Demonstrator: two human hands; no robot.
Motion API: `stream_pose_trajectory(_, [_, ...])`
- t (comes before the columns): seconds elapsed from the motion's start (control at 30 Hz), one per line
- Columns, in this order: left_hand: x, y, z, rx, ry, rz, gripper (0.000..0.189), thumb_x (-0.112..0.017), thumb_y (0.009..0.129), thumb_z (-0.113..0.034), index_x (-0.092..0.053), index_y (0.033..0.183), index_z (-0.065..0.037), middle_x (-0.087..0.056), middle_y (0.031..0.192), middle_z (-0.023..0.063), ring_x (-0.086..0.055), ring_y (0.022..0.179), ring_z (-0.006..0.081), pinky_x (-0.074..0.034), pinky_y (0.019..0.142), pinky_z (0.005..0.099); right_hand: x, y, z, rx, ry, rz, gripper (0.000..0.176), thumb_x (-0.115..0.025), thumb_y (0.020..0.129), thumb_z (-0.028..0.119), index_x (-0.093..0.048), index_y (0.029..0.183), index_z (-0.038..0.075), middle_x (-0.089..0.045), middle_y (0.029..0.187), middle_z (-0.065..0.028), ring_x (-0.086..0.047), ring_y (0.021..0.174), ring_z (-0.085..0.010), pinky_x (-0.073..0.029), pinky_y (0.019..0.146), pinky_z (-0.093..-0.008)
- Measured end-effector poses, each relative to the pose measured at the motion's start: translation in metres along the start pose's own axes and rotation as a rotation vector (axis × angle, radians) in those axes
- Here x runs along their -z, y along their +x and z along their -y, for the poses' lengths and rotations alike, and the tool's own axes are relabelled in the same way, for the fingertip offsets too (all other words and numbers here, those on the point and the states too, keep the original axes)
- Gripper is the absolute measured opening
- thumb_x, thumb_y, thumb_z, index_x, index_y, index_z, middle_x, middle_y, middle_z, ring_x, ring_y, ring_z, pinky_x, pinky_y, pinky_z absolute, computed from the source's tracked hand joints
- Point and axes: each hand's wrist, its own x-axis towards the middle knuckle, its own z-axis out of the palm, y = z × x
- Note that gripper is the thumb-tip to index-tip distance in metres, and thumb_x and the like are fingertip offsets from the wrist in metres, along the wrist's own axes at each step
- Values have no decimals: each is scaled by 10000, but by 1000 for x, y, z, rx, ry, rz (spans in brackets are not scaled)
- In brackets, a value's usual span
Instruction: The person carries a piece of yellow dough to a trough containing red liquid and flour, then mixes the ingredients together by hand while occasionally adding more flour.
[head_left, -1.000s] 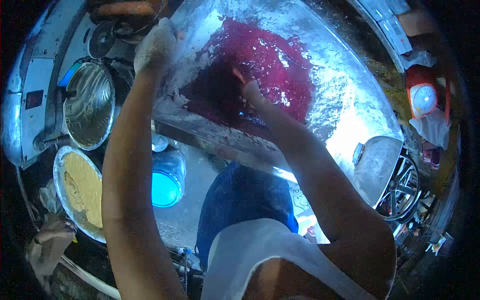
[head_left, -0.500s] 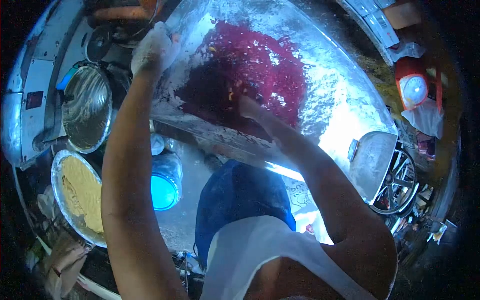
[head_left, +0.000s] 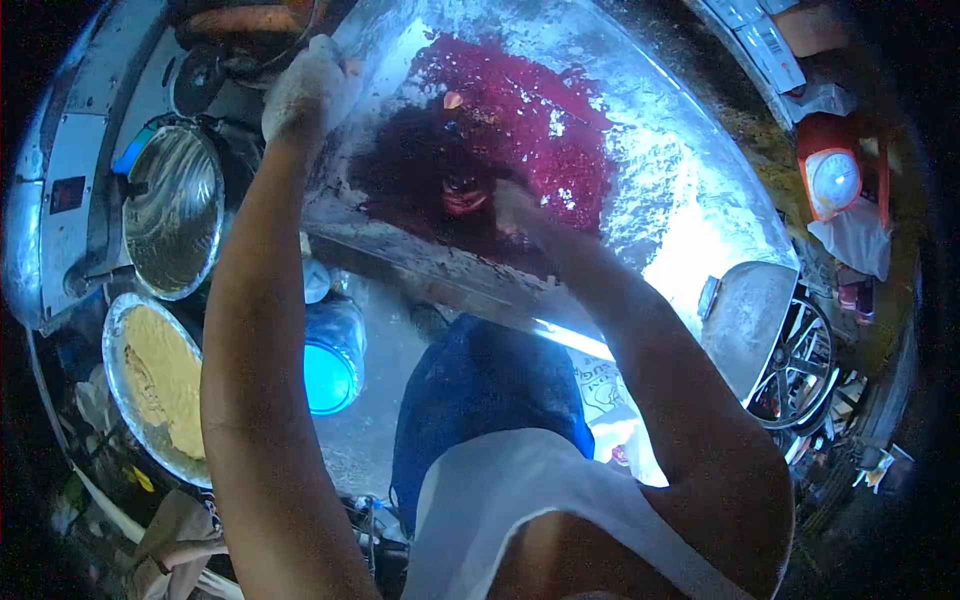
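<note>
Here, the trough (head_left: 665, 170) holds red, possibly powdery material (head_left: 540, 150).

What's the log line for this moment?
Left hand: at edge of metal trough | Right hand: blurred, at red mixture | Yellow mixture: in round basin

I count one left hand (head_left: 306, 95) and one right hand (head_left: 515, 209) of mine, plus one metal basin (head_left: 690, 170) and one red patch (head_left: 560, 170). Around me are one metal pot (head_left: 175, 215), one pan (head_left: 112, 352), one blue-lidded container (head_left: 338, 348), one dial scale (head_left: 833, 184) and one spoked wheel (head_left: 783, 367).
</note>
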Motion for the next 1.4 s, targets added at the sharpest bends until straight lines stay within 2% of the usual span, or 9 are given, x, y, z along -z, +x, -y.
stream_pose_trajectory(0.2, [1,0,-2,20,19,14,470,-550,975,-405,-548,1261,-31,-664,1226,258,-637,1151,450,-512,971,545,-13,21,-62,86,478,-297,178,-628,875,189,-733,773,88,-700,750,-122,-690,683,-335,-513,588,-473])
stream_pose_trajectory(0.43, [4,2,-1,12,12,69,474,-542,981,-410,-537,1268,-33,-665,1213,263,-642,1140,454,-518,965,538,1,-47,29,38,-72,81,164,-626,855,143,-735,852,21,-723,842,-181,-734,753,-343,-587,703,-506])
stream_pose_trajectory(0.6, [2,-1,0,9,-3,33,475,-547,982,-416,-543,1267,-36,-668,1201,263,-646,1137,447,-519,961,533,-31,-39,-61,-200,-43,-76,168,-627,851,140,-735,862,13,-726,893,-200,-734,851,-344,-585,755,-508])
stream_pose_trajectory(0.83, [-2,2,3,-11,-32,25,474,-573,986,-427,-547,1261,-42,-676,1196,250,-646,1133,446,-522,953,527,115,25,-20,-1,236,-497,289,-635,920,244,-704,1099,28,-721,949,-213,-724,849,-316,-559,696,-446])
stream_pose_trajectory(1.1, [-3,0,7,-88,-10,-9,442,-565,983,-399,-558,1237,-38,-671,1211,257,-638,1163,439,-522,970,538,36,61,33,196,-250,-21,171,-591,825,168,-727,774,78,-696,846,-151,-713,808,-326,-579,714,-501])
stream_pose_trajectory(1.13, [20,-12,-18,36,-13,-16,289,-539,1013,-266,-642,1152,-34,-729,1061,177,-725,904,368,-575,796,448,-50,94,-6,124,-279,-179,160,-600,825,171,-704,721,106,-661,743,-115,-699,764,-299,-561,712,-448])
stream_pose_trajectory(1.23, [21,-11,-20,15,-67,-13,324,-543,997,-302,-636,1138,-27,-726,1066,201,-717,939,394,-557,823,485,-72,49,-81,433,-855,-190,139,-589,872,77,-721,912,57,-691,853,-118,-687,845,-239,-573,713,-387])
stream_pose_trajectory(1.3, [-3,2,4,-33,4,-11,452,-557,978,-405,-562,1243,-40,-667,1222,261,-633,1166,443,-523,968,542,-51,40,-105,583,-1151,-188,184,-583,895,30,-729,1007,33,-706,908,-120,-681,886,-209,-579,713,-356])
stream_pose_trajectory(1.4, [-2,-4,6,-20,-66,-9,465,-552,974,-412,-561,1255,-42,-667,1229,259,-627,1173,448,-519,976,541,58,-14,-32,-111,375,-218,157,-595,924,60,-699,1033,14,-708,883,-82,-702,797,-248,-574,679,-403])
